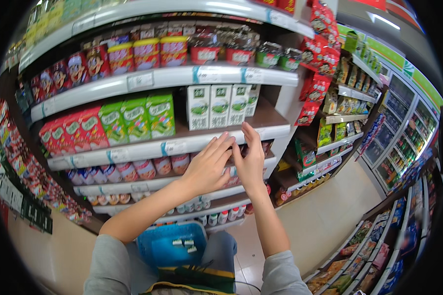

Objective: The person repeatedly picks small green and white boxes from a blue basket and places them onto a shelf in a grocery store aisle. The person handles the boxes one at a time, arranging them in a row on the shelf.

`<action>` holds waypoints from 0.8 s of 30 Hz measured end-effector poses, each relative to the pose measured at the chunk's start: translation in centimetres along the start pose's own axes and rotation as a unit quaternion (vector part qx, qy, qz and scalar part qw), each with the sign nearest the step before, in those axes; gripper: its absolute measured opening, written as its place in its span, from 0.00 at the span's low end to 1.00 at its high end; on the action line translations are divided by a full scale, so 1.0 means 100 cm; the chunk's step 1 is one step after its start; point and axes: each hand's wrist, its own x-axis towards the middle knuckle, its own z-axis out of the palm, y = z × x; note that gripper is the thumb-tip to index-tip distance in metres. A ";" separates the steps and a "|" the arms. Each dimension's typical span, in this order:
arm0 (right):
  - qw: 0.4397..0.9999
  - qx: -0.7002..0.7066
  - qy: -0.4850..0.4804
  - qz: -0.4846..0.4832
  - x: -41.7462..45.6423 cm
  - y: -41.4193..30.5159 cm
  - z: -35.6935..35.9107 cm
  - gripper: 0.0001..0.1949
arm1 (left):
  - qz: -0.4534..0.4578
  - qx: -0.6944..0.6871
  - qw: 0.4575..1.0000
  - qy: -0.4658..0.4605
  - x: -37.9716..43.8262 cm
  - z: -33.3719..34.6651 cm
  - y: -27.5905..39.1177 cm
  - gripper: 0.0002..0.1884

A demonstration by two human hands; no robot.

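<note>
Both bare hands are raised close together in front of a store shelf. My left hand (209, 166) has its palm turned inward and its fingers spread. My right hand (249, 160) is beside it, thumb apart from the upright fingers, near the left fingertips. I see nothing held in either hand, though the space between the palms is partly hidden. Just beyond the fingertips, white milk cartons (220, 107) with green pictures stand upright in a short row on the shelf (265, 115). Green drink cartons (134, 117) and red drink cartons (75, 131) stand to their left.
Below my arms sits a blue plastic basket (170, 236) with a few small white pieces inside. Yellow-lidded tubs (146, 53) line the shelf above. Red snack packets (319, 55) hang at the shelf's right end. Snack racks (358, 254) and glass-door coolers (398, 125) stand to the right.
</note>
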 end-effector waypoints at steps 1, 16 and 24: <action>1.000 0.011 -0.014 0.003 -0.016 -0.009 0.003 0.27 | -0.029 -0.029 0.999 0.006 -0.018 -0.001 0.006 0.25; 0.859 0.115 -0.456 0.203 -0.326 0.005 0.152 0.14 | -0.574 -0.193 0.795 -0.048 -0.379 0.098 0.033 0.19; 0.713 -0.025 -0.653 0.256 -0.419 0.054 0.185 0.13 | -0.667 -0.129 0.709 -0.188 -0.484 0.153 0.027 0.18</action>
